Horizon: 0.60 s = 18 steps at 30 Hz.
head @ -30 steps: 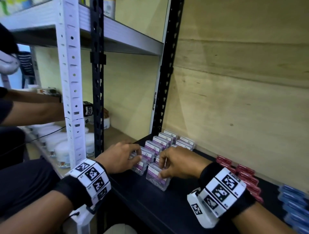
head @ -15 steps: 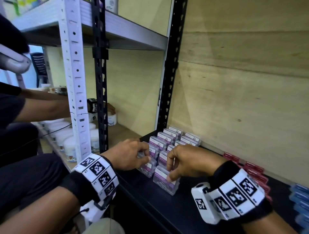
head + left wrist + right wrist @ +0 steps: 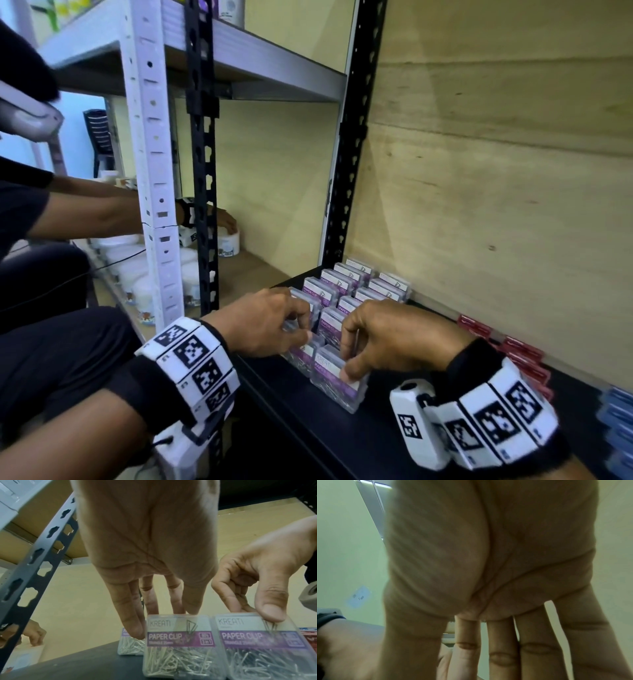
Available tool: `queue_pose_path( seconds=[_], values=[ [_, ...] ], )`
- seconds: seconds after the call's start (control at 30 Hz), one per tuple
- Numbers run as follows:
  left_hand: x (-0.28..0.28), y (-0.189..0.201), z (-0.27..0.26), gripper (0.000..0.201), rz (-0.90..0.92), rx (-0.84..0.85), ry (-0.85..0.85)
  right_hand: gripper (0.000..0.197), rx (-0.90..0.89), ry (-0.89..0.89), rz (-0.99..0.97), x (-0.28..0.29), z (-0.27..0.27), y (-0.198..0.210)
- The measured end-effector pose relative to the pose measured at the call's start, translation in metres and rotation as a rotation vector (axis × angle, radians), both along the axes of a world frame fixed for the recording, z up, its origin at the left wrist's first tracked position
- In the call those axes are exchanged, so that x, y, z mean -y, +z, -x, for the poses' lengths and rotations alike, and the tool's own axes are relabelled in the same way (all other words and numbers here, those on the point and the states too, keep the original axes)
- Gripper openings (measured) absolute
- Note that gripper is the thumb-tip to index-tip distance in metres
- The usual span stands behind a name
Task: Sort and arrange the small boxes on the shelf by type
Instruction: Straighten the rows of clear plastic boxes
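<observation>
Nearest item: front paper clip box [image 3: 337, 383], clear plastic with purple label, standing on the black shelf [image 3: 291, 431]; the right hand [image 3: 394, 337] pinches its top edge, thumb on the near face and fingers curled behind. Immediately left of that grip: second paper clip box [image 3: 178, 646], same label, its top edge held by the left hand [image 3: 260, 322], thumb against one side and fingers draped over the back. Both boxes stand side by side, close together; the left wrist view shows a third box partly hidden behind the left one. Compared with half a second ago, neither hand has shifted grip and the boxes keep their places on the shelf; only the viewpoint differs, so this pair is likely being squared into line rather than carried off. Beyond the grips: purple-labelled rows [image 3: 359, 284] of like boxes, running to the plywood back panel [image 3: 479, 171]. Right of the grips: red boxes [image 3: 513, 349], then blue boxes [image 3: 616, 411]. Types appear already grouped.
</observation>
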State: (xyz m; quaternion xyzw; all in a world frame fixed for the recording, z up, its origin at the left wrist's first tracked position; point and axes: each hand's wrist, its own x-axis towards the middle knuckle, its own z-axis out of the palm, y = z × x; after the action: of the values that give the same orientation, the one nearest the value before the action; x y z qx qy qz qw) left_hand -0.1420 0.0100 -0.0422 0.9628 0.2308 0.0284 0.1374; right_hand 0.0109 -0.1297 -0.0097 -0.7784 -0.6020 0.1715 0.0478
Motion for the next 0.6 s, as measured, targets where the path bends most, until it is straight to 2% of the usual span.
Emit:
queue_pose_path(
  seconds=[0.17,0.4,0.6],
  values=[
    [0.0047,-0.0034,0.0023,0.018,-0.025,0.032,0.014,0.025,0.005,0.014,0.009,0.0041,-0.0003,0.001],
    [0.0038,-0.007,0.0044,0.018,0.036,0.109,0.021,0.026,0.049,0.007,-0.012,0.006,0.004,-0.0004],
    [-0.0022,0.0001,0.0017,0.021,0.077,0.043,0.007,0.023,0.015,0.006,-0.003,0.0084,0.0049,-0.0018]
  ],
)
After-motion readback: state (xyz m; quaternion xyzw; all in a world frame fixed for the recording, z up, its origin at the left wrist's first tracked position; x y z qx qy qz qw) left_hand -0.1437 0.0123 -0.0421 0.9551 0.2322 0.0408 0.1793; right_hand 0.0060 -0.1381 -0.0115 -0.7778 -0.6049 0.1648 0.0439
